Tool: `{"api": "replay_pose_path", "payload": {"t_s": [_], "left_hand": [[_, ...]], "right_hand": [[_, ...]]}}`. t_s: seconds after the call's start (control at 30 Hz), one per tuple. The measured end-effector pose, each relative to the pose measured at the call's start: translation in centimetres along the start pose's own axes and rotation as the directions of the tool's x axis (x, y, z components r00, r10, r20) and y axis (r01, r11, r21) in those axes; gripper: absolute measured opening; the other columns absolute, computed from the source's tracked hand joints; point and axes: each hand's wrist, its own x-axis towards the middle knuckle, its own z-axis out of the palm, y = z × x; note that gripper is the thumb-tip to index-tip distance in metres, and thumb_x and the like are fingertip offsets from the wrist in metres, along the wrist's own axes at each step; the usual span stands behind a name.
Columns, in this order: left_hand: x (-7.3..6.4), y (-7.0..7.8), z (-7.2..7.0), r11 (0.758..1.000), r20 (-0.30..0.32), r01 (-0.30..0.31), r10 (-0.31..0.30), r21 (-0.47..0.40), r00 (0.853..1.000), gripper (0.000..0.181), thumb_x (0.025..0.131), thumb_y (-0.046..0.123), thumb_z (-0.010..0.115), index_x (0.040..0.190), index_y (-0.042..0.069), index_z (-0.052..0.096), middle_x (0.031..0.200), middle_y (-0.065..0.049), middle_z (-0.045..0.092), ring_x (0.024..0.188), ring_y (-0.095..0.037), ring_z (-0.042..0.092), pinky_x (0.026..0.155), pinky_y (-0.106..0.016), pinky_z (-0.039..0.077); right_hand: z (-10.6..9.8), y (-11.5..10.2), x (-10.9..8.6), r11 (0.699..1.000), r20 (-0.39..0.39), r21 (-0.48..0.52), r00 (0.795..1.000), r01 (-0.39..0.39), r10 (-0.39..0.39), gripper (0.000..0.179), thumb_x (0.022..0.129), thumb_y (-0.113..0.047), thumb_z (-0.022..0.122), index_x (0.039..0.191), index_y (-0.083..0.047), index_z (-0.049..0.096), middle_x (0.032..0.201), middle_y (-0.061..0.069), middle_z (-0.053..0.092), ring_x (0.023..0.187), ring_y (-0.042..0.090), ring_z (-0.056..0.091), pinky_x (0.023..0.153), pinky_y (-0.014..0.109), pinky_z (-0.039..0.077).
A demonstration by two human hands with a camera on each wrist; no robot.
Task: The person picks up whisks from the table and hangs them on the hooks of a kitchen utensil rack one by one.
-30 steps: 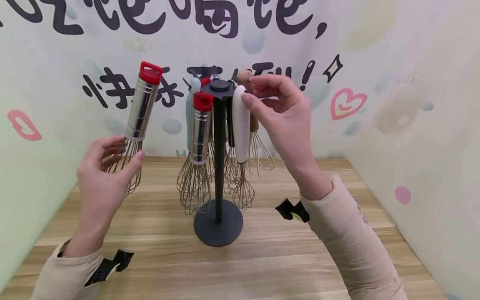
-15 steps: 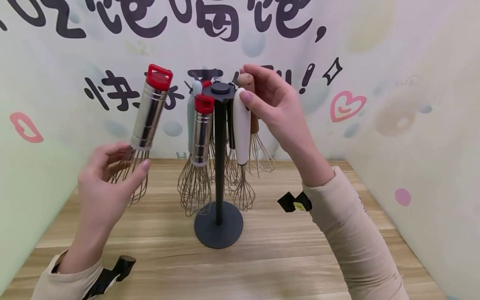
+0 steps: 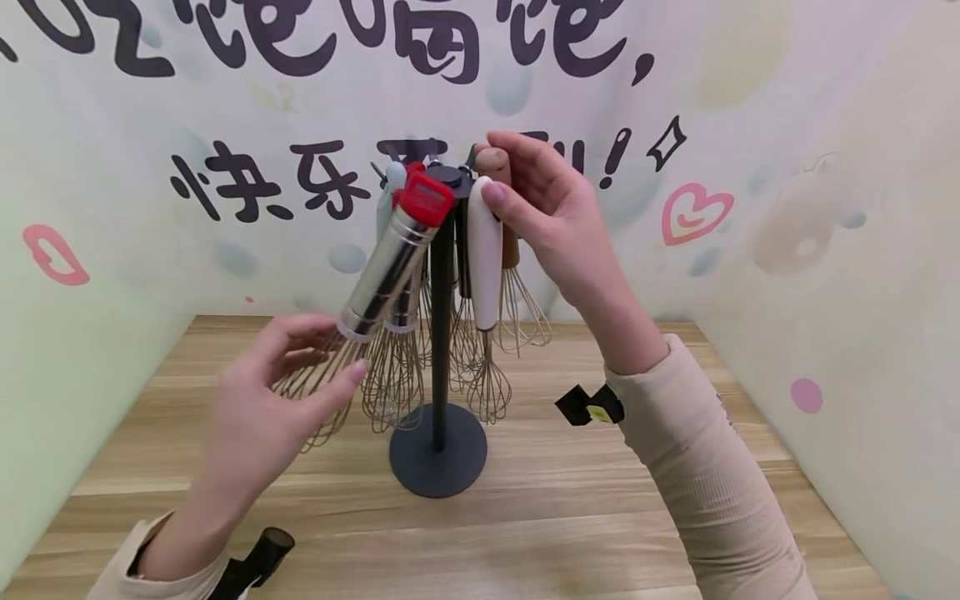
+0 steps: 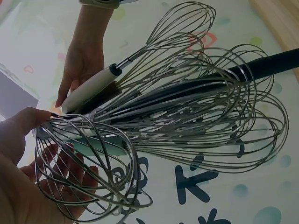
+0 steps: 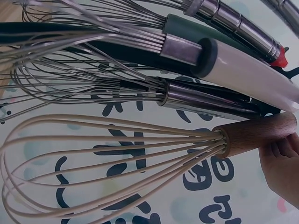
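With its thumb and fingers, my left hand [image 3: 262,408] holds a whisk [image 3: 386,271] by the wires. Its steel handle tilts up to the right, and its red top overlaps the rack's head. The black rack [image 3: 441,375] bears several hanging whisks around its post. Behind the held whisk hangs another red-topped steel one [image 3: 402,315], mostly hidden. My right hand [image 3: 558,217] has its thumb on the white-handled whisk [image 3: 485,258]. Its fingers reach behind to the wooden-handled whisk [image 5: 252,135], touching the handle's end in the right wrist view.
A light blue-handled whisk [image 3: 385,212] hangs at the rack's left. The rack's round base [image 3: 437,471] stands on a wood-grain table [image 3: 570,508]. Printed wall sheets [image 3: 810,167] close in the back and both sides.
My left hand has brought the whisk rightward and lower, up to the rack, tilting it further. My right hand has shifted slightly left, its fingers now at the wooden handle's top.
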Motion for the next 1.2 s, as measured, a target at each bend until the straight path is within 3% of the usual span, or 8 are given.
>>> {"api": "replay_pose_path", "payload": {"t_s": [0.13,0.3,0.53,0.8,1.2], "left_hand": [[-0.2,0.4,0.7,0.999,0.02,0.007,-0.008,0.035,1.0,0.038,0.077,0.011,0.078,0.112,0.008,0.064,0.105,0.006,0.065,0.093,0.002,0.06,0.083,-0.006,0.049],[-0.2,0.6,1.3,1.0,0.012,-0.007,0.007,0.02,1.0,0.039,0.076,0.011,0.079,0.113,0.011,0.065,0.106,0.002,0.067,0.092,0.003,0.059,0.079,-0.006,0.049],[-0.5,0.8,1.9,0.995,-0.016,-0.094,0.094,0.015,0.995,0.042,0.073,0.006,0.08,0.113,0.011,0.066,0.104,-0.003,0.069,0.089,0.004,0.058,0.074,-0.006,0.05],[-1.3,1.2,2.6,0.976,-0.038,-0.211,0.213,0.051,0.976,0.048,0.069,0.004,0.082,0.113,0.007,0.065,0.1,-0.006,0.07,0.085,0.003,0.057,0.068,-0.005,0.05],[-2.0,1.8,3.2,0.981,-0.041,-0.173,0.177,0.084,0.983,0.043,0.07,0.006,0.082,0.109,0.005,0.063,0.101,-0.006,0.069,0.082,-0.008,0.06,0.064,-0.009,0.053]], "right_hand": [[0.0,0.0,-0.1,1.0,-0.002,-0.004,1.0,-0.002,0.002,0.045,0.091,0.002,0.056,0.135,0.002,0.048,0.127,0.011,0.058,0.117,0.014,0.055,0.105,0.026,0.044],[-0.1,0.0,-0.1,1.0,-0.002,0.0,1.0,0.002,-0.002,0.045,0.091,0.002,0.056,0.135,0.002,0.048,0.127,0.011,0.058,0.117,0.015,0.055,0.106,0.028,0.043],[-0.1,0.0,-0.2,1.0,-0.007,0.003,1.0,0.0,0.0,0.046,0.091,0.002,0.056,0.137,0.001,0.047,0.128,0.011,0.057,0.116,0.014,0.055,0.105,0.027,0.044],[-0.4,0.0,-0.5,0.999,0.01,-0.027,1.0,-0.02,0.02,0.048,0.092,-0.001,0.055,0.139,-0.004,0.047,0.127,0.009,0.056,0.112,0.015,0.056,0.099,0.023,0.047],[-0.7,0.1,-0.8,1.0,0.006,-0.022,1.0,-0.017,0.017,0.047,0.093,-0.003,0.055,0.139,-0.004,0.047,0.128,0.01,0.057,0.114,0.016,0.057,0.098,0.022,0.048]]}}
